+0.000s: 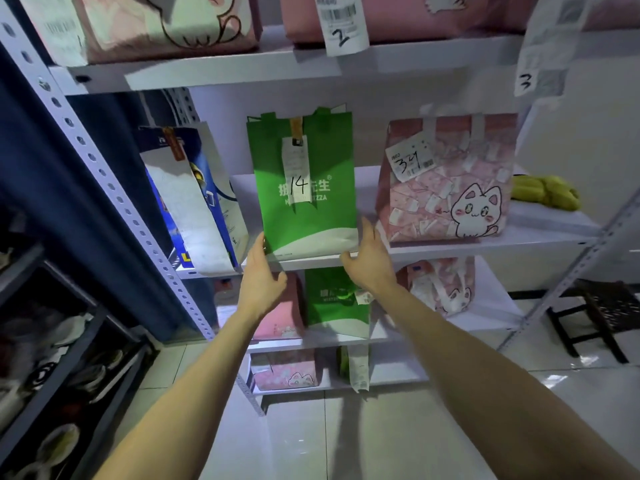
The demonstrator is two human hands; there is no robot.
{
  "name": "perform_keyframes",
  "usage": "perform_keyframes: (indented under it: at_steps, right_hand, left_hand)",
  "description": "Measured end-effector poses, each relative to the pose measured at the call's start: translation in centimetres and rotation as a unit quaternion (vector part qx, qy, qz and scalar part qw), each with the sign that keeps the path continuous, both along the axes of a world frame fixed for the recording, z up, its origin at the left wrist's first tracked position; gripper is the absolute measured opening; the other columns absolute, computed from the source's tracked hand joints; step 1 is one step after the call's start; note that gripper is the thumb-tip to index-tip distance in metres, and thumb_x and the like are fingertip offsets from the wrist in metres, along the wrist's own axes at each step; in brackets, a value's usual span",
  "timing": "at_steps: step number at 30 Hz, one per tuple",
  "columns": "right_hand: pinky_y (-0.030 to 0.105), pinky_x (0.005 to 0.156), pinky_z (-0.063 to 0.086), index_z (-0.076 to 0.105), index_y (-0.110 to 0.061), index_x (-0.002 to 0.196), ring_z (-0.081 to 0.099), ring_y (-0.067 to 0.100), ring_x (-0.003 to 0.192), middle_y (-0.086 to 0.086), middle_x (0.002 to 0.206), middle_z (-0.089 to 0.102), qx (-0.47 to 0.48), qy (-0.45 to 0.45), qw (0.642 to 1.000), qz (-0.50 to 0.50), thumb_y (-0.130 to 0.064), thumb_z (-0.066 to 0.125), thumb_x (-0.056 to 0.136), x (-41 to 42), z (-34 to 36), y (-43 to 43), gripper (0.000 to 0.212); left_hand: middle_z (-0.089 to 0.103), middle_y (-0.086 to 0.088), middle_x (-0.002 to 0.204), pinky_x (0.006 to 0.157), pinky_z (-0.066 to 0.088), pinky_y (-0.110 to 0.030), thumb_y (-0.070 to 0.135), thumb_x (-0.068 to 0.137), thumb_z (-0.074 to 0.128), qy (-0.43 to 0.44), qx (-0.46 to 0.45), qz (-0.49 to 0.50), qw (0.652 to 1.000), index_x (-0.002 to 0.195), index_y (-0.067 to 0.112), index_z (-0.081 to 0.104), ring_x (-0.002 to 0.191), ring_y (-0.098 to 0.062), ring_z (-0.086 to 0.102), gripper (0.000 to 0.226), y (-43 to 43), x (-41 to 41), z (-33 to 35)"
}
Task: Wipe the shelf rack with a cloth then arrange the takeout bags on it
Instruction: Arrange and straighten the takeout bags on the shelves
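A green takeout bag (304,206) with a receipt marked 14 stands upright at the front edge of the white middle shelf (540,239). My left hand (261,278) is at the bag's lower left corner, fingers straight and touching its side. My right hand (370,261) is at the lower right corner, fingers spread beside the bag. Neither hand is curled round it. A white and blue bag (194,206) leans at the left. A pink cat bag (446,192) marked 341 stands at the right. A yellow-green cloth (543,192) lies bunched at the shelf's far right.
Pink bags (166,26) with tags 2 and 3 fill the upper shelf. Lower shelves hold a green bag (332,303) and more pink bags (446,289). A dark shoe rack (52,341) stands at the left and a dark stool (602,313) at the right on a tiled floor.
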State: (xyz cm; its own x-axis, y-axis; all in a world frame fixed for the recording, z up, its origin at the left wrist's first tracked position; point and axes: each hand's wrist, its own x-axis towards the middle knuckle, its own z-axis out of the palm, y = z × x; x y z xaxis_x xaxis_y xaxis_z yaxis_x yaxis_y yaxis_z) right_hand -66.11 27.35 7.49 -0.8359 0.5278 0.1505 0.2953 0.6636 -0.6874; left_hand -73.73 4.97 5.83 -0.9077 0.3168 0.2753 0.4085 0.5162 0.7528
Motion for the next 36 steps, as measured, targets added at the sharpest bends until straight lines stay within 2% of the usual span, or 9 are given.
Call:
perform_keyframes:
  at_steps: [7, 11, 16, 18, 21, 26, 30, 33, 36]
  right_hand:
    - [0.051, 0.102, 0.056, 0.033, -0.024, 0.152, 0.065, 0.031, 0.119, 0.006, 0.133, 0.065, -0.018, -0.006, 1.0, 0.024, -0.039, 0.066, 0.088, -0.9, -1.7, 0.6, 0.073]
    - [0.053, 0.097, 0.058, 0.035, -0.026, 0.149, 0.066, 0.032, 0.116, 0.005, 0.131, 0.064, -0.015, -0.001, 1.0, 0.026, -0.046, 0.06, 0.084, -0.6, -1.8, 0.4, 0.073]
    - [0.053, 0.096, 0.059, 0.034, -0.024, 0.15, 0.066, 0.032, 0.115, 0.006, 0.133, 0.062, -0.002, 0.002, 0.999, 0.038, -0.04, 0.061, 0.088, 0.1, -1.3, 0.1, 0.07]
    - [0.051, 0.101, 0.056, 0.036, -0.023, 0.152, 0.063, 0.03, 0.121, 0.005, 0.138, 0.06, -0.012, 0.009, 0.999, 0.049, -0.033, 0.064, 0.092, 0.8, -0.7, 0.4, 0.067]
    - [0.044, 0.108, 0.051, 0.041, -0.02, 0.153, 0.059, 0.021, 0.126, 0.002, 0.145, 0.057, -0.018, 0.036, 0.998, 0.049, -0.026, 0.066, 0.097, 2.8, -0.1, 2.6, 0.061]
    - [0.044, 0.088, 0.058, 0.06, -0.028, 0.112, 0.063, 0.011, 0.098, -0.01, 0.107, 0.063, -0.009, 0.151, 0.987, -0.057, -0.034, 0.063, 0.094, 7.5, 0.3, 9.8, 0.019]
    - [0.047, 0.091, 0.052, 0.053, -0.017, 0.117, 0.054, 0.022, 0.109, 0.001, 0.118, 0.054, 0.017, 0.204, 0.961, -0.185, -0.038, 0.069, 0.09, 10.1, 1.4, 16.4, 0.037]
    - [0.048, 0.103, 0.047, 0.048, -0.011, 0.131, 0.046, 0.027, 0.126, 0.008, 0.131, 0.049, 0.012, 0.181, 0.964, -0.192, -0.04, 0.075, 0.087, 10.7, 1.7, 20.7, 0.06]
    - [0.048, 0.112, 0.046, 0.033, -0.015, 0.155, 0.046, 0.028, 0.139, 0.007, 0.151, 0.045, -0.071, 0.08, 0.986, -0.128, -0.054, 0.079, 0.085, 10.2, 1.6, 23.8, 0.092]
  left_hand:
    - [0.052, -0.004, 0.154, 0.079, 0.05, -0.003, -0.006, 0.085, 0.072, -0.027, 0.004, 0.003, 1.0, 0.165, 0.024, 0.024, 0.126, -0.024, 0.058, 0.098, 0.8, 0.0, 0.6]
    - [0.051, -0.005, 0.156, 0.056, 0.046, 0.001, -0.006, 0.086, 0.073, -0.03, 0.001, 0.006, 1.0, 0.166, 0.024, 0.023, 0.114, -0.022, 0.058, 0.1, 0.7, -0.3, 0.3]
    - [0.046, -0.004, 0.16, 0.072, 0.051, -0.001, 0.001, 0.084, 0.079, -0.024, -0.021, 0.002, 0.999, 0.166, 0.028, 0.022, 0.136, -0.026, 0.053, 0.103, 0.1, -0.9, -0.2]
    - [0.041, -0.005, 0.158, 0.089, 0.06, -0.023, 0.01, 0.085, 0.08, 0.008, -0.034, 0.059, 0.998, 0.163, 0.025, 0.027, 0.133, -0.025, 0.055, 0.096, 0.4, -0.3, -0.3]
    - [0.05, -0.003, 0.135, 0.089, 0.058, -0.043, 0.024, 0.092, 0.075, 0.11, 0.001, 0.157, 0.981, 0.147, 0.019, 0.045, 0.114, -0.02, 0.058, 0.063, 2.1, 1.6, -0.1]
    - [0.057, 0.0, 0.11, 0.081, 0.057, -0.048, 0.014, 0.095, 0.07, 0.173, 0.008, 0.022, 0.985, 0.13, 0.014, 0.06, 0.098, -0.017, 0.057, 0.036, 8.9, 3.9, 0.5]
    - [0.06, -0.002, 0.125, 0.087, 0.059, -0.05, 0.014, 0.094, 0.07, 0.158, 0.022, -0.032, 0.987, 0.136, 0.015, 0.055, 0.106, -0.026, 0.062, 0.045, 15.2, 6.2, 0.8]
    - [0.052, -0.004, 0.152, 0.107, 0.056, -0.047, 0.02, 0.092, 0.075, 0.072, 0.002, -0.058, 0.996, 0.157, 0.02, 0.04, 0.13, -0.028, 0.058, 0.074, 19.4, 7.2, 0.8]
    - [0.05, 0.007, 0.158, 0.098, 0.063, -0.05, 0.03, 0.087, 0.077, -0.038, 0.034, -0.065, 0.997, 0.164, 0.035, 0.025, 0.112, -0.037, 0.074, 0.092, 22.3, 7.3, 1.3]
